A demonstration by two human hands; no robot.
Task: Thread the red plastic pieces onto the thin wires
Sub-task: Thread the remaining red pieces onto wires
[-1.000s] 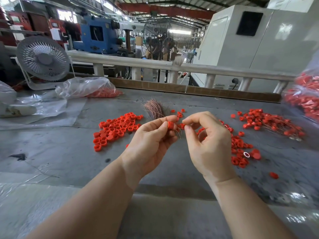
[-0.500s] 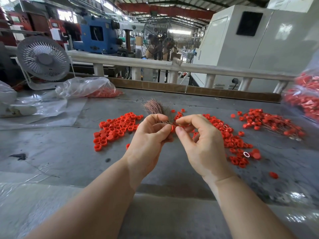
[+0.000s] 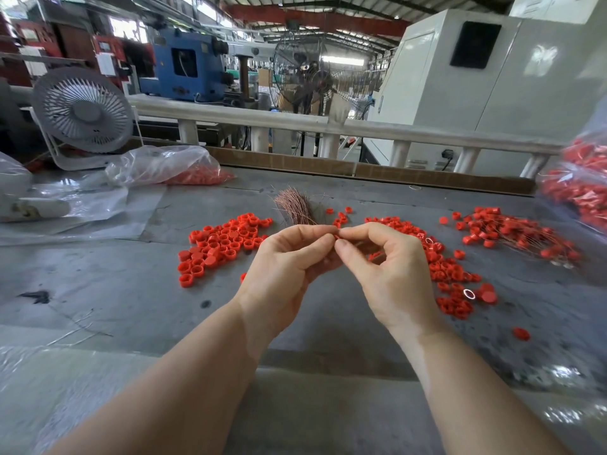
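Note:
My left hand (image 3: 289, 264) holds a bundle of thin coppery wires (image 3: 294, 205) that fans up above its fingers. Its thumb and forefinger meet the pinching fingertips of my right hand (image 3: 384, 267) over the table's middle. Between the fingertips only a sliver of a small red plastic piece (image 3: 336, 237) shows; whatever wire my right fingers pinch is hidden. Loose red pieces lie in a pile (image 3: 223, 244) to the left and another pile (image 3: 450, 277) to the right. Further right sits a heap of red pieces on wires (image 3: 519, 234).
The grey table (image 3: 108, 290) carries a clear bag of red pieces (image 3: 170, 167) at back left, beside a white desk fan (image 3: 82, 113). Another bag of red parts (image 3: 581, 188) hangs at the right edge. Plastic sheeting (image 3: 82, 218) covers the left side. A railing (image 3: 295, 121) runs behind.
Both hands have drawn together: the gap between the fingertips has closed, and the red piece, plainly visible a second ago, is now almost hidden between them.

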